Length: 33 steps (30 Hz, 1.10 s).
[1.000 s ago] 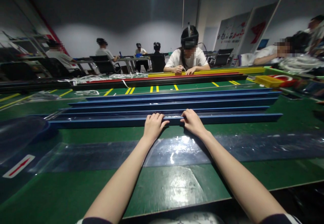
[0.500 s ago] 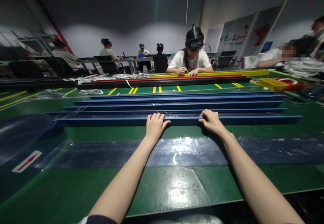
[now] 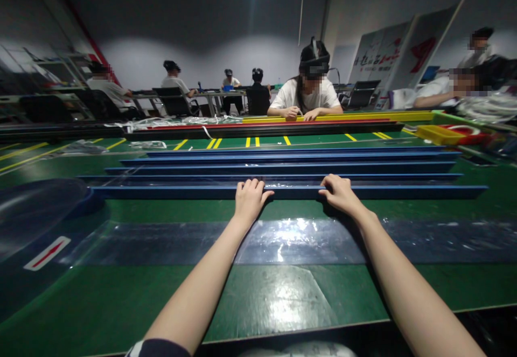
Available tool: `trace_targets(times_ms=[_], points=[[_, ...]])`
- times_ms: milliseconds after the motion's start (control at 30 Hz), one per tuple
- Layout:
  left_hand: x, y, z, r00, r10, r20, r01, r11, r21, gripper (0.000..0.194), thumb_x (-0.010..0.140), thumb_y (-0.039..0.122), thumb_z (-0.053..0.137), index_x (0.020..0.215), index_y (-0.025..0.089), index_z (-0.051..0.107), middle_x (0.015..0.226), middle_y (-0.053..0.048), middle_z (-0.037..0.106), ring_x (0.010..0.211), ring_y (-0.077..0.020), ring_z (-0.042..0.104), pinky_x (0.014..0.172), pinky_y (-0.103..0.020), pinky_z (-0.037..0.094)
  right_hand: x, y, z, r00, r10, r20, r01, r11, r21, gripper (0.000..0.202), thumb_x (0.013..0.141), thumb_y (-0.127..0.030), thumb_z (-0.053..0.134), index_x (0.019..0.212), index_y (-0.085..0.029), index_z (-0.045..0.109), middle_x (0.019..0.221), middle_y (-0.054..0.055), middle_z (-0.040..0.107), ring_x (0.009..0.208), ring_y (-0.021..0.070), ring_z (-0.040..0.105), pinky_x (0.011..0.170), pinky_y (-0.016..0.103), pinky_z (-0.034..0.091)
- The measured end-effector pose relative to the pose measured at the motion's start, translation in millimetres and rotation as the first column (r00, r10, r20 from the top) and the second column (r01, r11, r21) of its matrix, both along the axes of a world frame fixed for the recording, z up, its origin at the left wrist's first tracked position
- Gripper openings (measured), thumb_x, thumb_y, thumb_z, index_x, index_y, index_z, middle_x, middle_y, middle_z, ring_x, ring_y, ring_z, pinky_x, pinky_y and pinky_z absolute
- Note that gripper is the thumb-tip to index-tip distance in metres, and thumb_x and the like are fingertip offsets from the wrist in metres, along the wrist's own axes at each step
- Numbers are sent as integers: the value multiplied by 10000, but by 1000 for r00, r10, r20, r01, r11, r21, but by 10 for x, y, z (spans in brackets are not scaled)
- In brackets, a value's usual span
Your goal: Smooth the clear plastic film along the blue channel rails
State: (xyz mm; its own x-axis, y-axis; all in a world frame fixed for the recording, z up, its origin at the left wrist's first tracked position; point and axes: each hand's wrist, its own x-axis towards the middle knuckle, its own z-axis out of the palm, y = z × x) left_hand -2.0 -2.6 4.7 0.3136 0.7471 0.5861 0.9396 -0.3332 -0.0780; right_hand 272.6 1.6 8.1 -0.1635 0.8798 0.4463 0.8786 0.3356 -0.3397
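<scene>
Both hands grip the nearest long blue strip [image 3: 396, 191], which lies crosswise on the green table [image 3: 153, 303]. My left hand [image 3: 251, 200] bends its fingers over the strip's top edge, thumb on the near side. To the right, my right hand [image 3: 338, 191] has its fingers closed on the same strip. Behind it, several more blue strips [image 3: 194, 170] lie roughly parallel. Between the hands and the table's near edge runs a clear, shiny plastic film [image 3: 299, 241], passing beneath my forearms.
A roll of clear film [image 3: 40, 211] with a red arrow label [image 3: 47, 253] is at the left. Black and red strips [image 3: 283, 130] lie farther back. A person [image 3: 307, 90] sits across the table. Yellow tray [image 3: 439, 135] at the right.
The view has shifted slightly, moving the scene a little to the right. Both hands keep their hold on the blue strip.
</scene>
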Motion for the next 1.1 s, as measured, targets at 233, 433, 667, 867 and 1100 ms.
trace_targets(times_ms=[233,433,667,867,1100], points=[[10,7,-7,1000,11,11,-11,1000,-11,332,829,494,496,829,178,594,848,-68,629,840,-227,525,733,-343,297,5,2,0,999,-6,45,6,1000,-16,23,724,-219,499,719,-196,502,840,57,608,857,225,536,750,353,310],[12,16,-9,999,19,27,-18,999,-32,339,824,499,502,801,174,596,830,-62,637,834,-222,534,725,-336,296,12,8,-10,999,-6,44,6,1000,-14,27,725,-223,495,716,-198,497,842,59,610,868,230,534,750,352,307],[9,22,-17,1000,18,25,-18,1000,-20,350,830,504,490,785,172,591,812,-59,639,819,-220,539,710,-332,289,12,5,-10,999,-7,34,7,1000,-20,34,727,-231,497,721,-199,504,850,56,608,885,236,537,757,363,308],[12,26,-16,999,17,38,-16,1000,-26,347,825,502,502,774,171,593,806,-65,640,815,-222,535,709,-334,285,11,-3,-5,1000,-3,27,3,1000,-10,38,729,-231,491,715,-197,504,845,57,609,863,229,537,755,362,311],[15,31,-10,998,23,55,-21,999,-42,345,821,504,512,765,172,591,795,-53,642,815,-213,543,707,-327,283,7,-2,13,999,-15,51,17,999,-38,45,727,-240,495,726,-198,510,856,60,615,872,230,543,757,364,316]])
